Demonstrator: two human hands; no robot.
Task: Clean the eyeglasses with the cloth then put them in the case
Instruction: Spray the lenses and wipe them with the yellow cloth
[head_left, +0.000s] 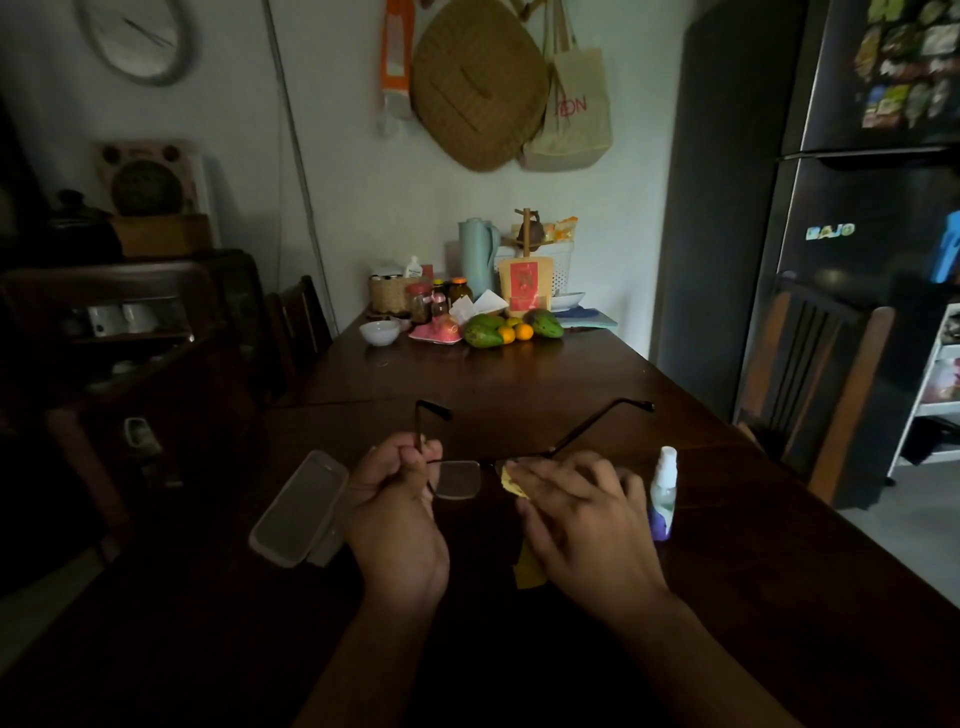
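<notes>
Thin dark-framed eyeglasses (460, 479) hang above the dark wooden table (519, 379), temples unfolded and pointing away from me. My left hand (395, 499) pinches the frame at its left hinge. My right hand (576, 509) presses a yellow cloth (511, 480) around the right lens, which is hidden; more cloth hangs below that hand. A translucent glasses case (298, 506) lies open on the table just left of my left hand.
A small spray bottle (663, 491) stands right of my right hand. Fruit (511, 327), jars, a white bowl (379, 332) and a jug crowd the table's far end. Chairs stand at both sides, a dark fridge (857, 208) at the right.
</notes>
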